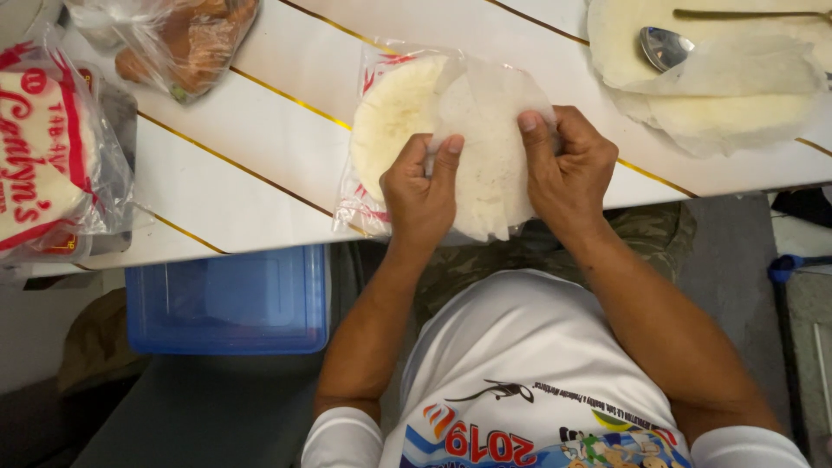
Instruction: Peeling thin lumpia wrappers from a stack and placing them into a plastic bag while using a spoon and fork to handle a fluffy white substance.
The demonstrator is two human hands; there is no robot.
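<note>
White surface [260, 147] with thin gold lines carries an open clear bag holding a stack of pale round wrappers [394, 113]. Left hand [422, 192] and right hand [568, 169] each pinch one thin, translucent, ragged-edged wrapper sheet [490, 147], lifted off the stack at the near edge.

On the white gold-lined table [260, 130], the thin round wrapper stack [416, 113] lies on a clear plastic bag [368, 199] at the near edge, metal spoon [663, 45] far right, blue plastic bin [227, 299] under the table's left.
</note>
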